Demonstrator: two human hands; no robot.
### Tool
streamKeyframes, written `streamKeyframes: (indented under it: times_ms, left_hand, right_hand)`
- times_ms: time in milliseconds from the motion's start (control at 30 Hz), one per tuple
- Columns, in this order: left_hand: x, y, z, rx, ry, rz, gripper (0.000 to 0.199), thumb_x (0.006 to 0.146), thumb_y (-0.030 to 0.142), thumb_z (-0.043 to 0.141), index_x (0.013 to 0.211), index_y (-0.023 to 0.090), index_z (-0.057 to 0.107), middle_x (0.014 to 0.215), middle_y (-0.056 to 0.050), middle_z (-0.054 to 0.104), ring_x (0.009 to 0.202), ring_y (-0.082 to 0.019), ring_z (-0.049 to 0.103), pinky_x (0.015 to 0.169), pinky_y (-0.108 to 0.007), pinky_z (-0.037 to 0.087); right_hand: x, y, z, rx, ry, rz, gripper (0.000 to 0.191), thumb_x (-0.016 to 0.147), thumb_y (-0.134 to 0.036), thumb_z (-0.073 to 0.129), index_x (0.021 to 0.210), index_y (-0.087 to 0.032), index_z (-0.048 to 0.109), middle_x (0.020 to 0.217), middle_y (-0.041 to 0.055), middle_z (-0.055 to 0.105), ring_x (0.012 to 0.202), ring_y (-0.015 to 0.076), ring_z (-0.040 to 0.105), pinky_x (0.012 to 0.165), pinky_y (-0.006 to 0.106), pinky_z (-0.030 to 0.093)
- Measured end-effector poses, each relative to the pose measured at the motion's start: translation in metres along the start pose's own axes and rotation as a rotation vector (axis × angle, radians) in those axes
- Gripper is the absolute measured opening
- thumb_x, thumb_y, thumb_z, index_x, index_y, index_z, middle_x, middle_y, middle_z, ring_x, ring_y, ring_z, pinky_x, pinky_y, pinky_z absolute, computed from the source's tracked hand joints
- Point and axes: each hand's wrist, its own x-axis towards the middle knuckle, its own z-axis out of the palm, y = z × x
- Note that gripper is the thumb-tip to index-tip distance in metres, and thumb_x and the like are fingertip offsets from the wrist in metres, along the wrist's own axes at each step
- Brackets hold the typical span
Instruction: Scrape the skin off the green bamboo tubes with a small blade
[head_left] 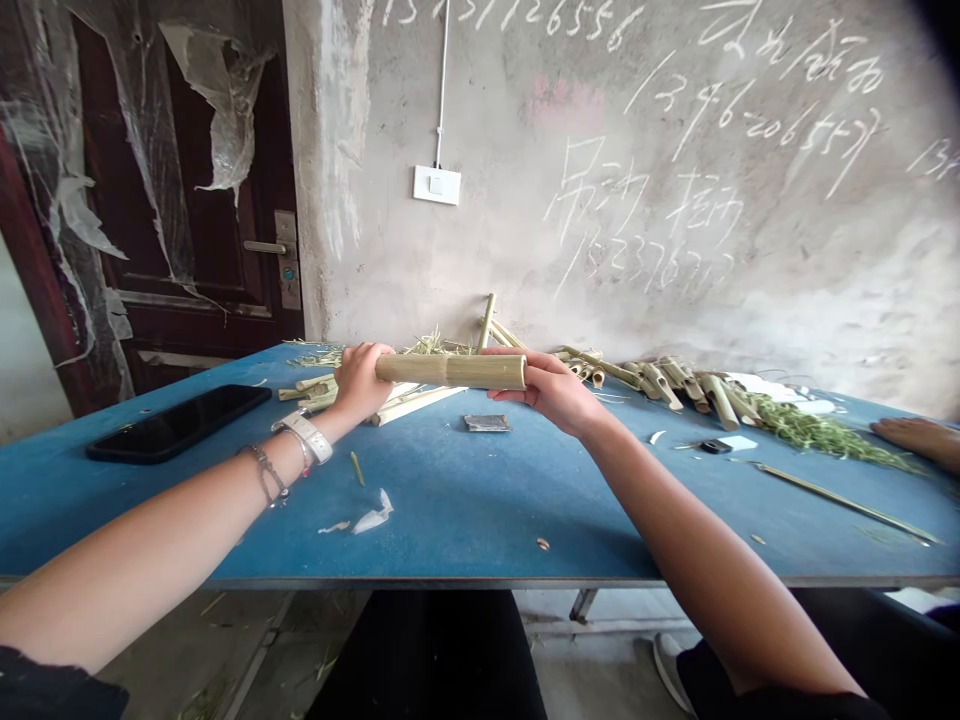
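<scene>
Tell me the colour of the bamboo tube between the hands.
The bamboo tube is pale yellow-green, best seen in the head view.

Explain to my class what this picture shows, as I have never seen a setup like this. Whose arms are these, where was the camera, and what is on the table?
No machine appears here. These are a person's own bare arms, filmed by a camera worn on their head, looking forward and down. Their left hand and right hand together hold a length of bamboo above a blue table. On the table lie a black smartphone, cut bamboo pieces and a heap of green shavings. At the right edge, another person's hand rests on the table.
</scene>
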Motion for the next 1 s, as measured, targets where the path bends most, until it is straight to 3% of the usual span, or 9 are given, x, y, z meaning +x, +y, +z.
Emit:
streamKeyframes:
  times_ms: [133,267,500,667,800,1000]
  left_hand:
    - [-0.0001,0.0005,-0.0005,-0.020,-0.004,-0.005,0.027,0.066,0.012,0.054,0.091,0.024,0.057,0.103,-0.003,0.060,0.104,-0.028,0.046,0.084,-0.039,0.038]
    - [-0.0005,-0.0009,0.0005,-0.006,0.033,0.027,0.027,0.067,0.013,0.054,0.092,0.024,0.056,0.102,-0.003,0.060,0.103,-0.028,0.046,0.083,-0.039,0.038]
    - [0.0000,-0.0017,-0.0007,0.052,0.061,0.061,0.028,0.068,0.013,0.054,0.093,0.024,0.056,0.101,-0.005,0.059,0.103,-0.029,0.045,0.081,-0.040,0.037]
    - [0.0019,-0.0042,-0.0010,0.069,0.063,0.086,0.029,0.067,0.010,0.053,0.093,0.023,0.056,0.101,-0.005,0.059,0.103,-0.029,0.045,0.080,-0.040,0.036]
    - [0.0023,-0.0052,0.0002,0.042,0.027,0.029,0.027,0.067,0.012,0.053,0.091,0.024,0.056,0.102,-0.004,0.060,0.104,-0.028,0.045,0.083,-0.039,0.037]
    - [0.0015,-0.0041,0.0008,0.046,-0.006,-0.001,0.028,0.067,0.012,0.055,0.092,0.024,0.056,0.103,-0.004,0.060,0.104,-0.029,0.045,0.082,-0.039,0.037]
  right_hand:
    - [-0.0004,0.0013,-0.0019,-0.013,-0.048,-0.056,0.035,0.079,-0.025,0.052,0.112,-0.019,0.060,0.099,0.0034,0.065,0.081,0.0152,0.064,0.085,0.033,0.051]
    - [0.0028,0.0042,-0.0028,-0.079,0.016,-0.065,0.031,0.083,-0.031,0.050,0.109,-0.022,0.062,0.097,0.0032,0.065,0.078,0.0158,0.064,0.079,0.033,0.054]
    - [0.0051,0.0027,-0.0005,-0.048,0.145,0.028,0.031,0.074,-0.016,0.048,0.099,-0.018,0.066,0.084,0.0040,0.067,0.072,0.0159,0.064,0.075,0.033,0.055]
    - [0.0063,0.0072,-0.0028,0.003,0.135,0.057,0.036,0.068,-0.012,0.046,0.097,-0.015,0.066,0.080,0.0051,0.067,0.070,0.0168,0.064,0.076,0.035,0.054]
    - [0.0057,0.0071,-0.0042,0.062,0.074,0.020,0.039,0.064,-0.011,0.045,0.097,-0.016,0.067,0.083,0.0038,0.068,0.073,0.0164,0.064,0.077,0.033,0.054]
    - [0.0071,0.0059,-0.0051,-0.095,0.135,-0.035,0.022,0.074,-0.022,0.056,0.092,-0.019,0.069,0.078,0.0015,0.068,0.070,0.0127,0.063,0.072,0.026,0.053]
